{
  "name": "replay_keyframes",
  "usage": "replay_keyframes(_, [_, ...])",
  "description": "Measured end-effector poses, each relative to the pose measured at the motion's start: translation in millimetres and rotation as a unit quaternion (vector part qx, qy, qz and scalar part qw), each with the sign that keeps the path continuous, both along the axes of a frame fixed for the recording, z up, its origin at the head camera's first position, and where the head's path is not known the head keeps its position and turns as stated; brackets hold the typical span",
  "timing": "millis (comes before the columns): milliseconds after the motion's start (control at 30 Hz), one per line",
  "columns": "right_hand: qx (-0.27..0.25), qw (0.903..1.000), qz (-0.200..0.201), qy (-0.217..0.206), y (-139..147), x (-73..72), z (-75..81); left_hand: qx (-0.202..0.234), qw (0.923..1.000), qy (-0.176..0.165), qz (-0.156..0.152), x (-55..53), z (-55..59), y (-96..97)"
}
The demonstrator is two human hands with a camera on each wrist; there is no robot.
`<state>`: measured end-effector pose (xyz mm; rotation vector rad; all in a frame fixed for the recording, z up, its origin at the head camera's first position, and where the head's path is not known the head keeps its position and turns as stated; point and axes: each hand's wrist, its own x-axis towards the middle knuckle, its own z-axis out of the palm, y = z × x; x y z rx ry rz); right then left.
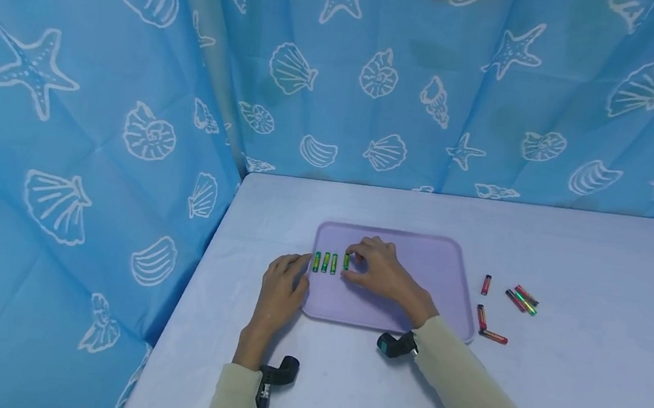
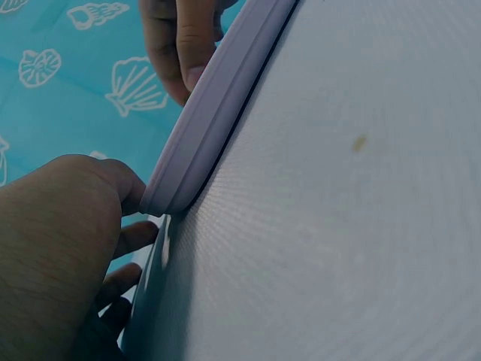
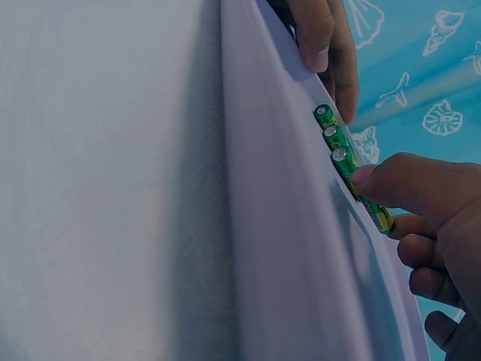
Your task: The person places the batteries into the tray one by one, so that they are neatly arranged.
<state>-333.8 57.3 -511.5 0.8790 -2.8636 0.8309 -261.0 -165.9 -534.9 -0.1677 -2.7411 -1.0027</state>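
Note:
On the left part of a lilac tray (image 1: 406, 303), three green batteries (image 1: 325, 262) lie side by side in a row. Just right of them, my right hand (image 1: 381, 269) pinches another green battery (image 1: 346, 261) between thumb and fingers. In the right wrist view the thumb (image 3: 406, 184) covers part of that battery (image 3: 382, 218). My left hand (image 1: 283, 286) rests at the tray's left edge with fingers extended, close to the leftmost battery. The left wrist view shows that hand (image 2: 68, 233) touching the tray rim (image 2: 176, 180); nothing is seen in its grasp.
Right of the tray, several red-and-black batteries (image 1: 493, 337) lie scattered on the white tablecloth (image 1: 582, 379). One green battery (image 1: 525, 304) lies among the red ones farther right. A blue shell-patterned curtain (image 1: 359, 115) hangs behind the table and along its left side.

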Motion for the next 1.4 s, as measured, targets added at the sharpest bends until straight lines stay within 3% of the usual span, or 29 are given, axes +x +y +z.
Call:
replay_keyframes(533, [0.006, 1.0, 0.005, -0.001, 2.3, 4.0, -4.7, 0.004, 0.9999, -0.003, -0.013, 2.3, -1.4, -0.3])
replay_keyframes(767, [-0.012, 0.9996, 0.016, 0.023, 16.9, 9.8, 8.4, -0.008, 0.9999, 0.004, -0.011, 0.3, 2.2, -0.5])
replay_keyframes(1033, [-0.013, 0.9986, 0.007, 0.05, 52.6, 20.2, 22.6, -0.01, 0.9998, 0.003, -0.015, -3.3, 4.4, -0.3])
replay_keyframes(1233, [-0.006, 0.9965, -0.003, 0.083, 87.2, 30.6, 22.2, 0.0, 0.9998, 0.011, -0.017, -3.6, 6.7, -0.6])
replay_keyframes(1400, [0.008, 0.9951, -0.032, 0.094, 118.8, 46.5, 19.7, 0.006, 0.9999, -0.003, -0.016, -1.1, 3.7, -0.2])
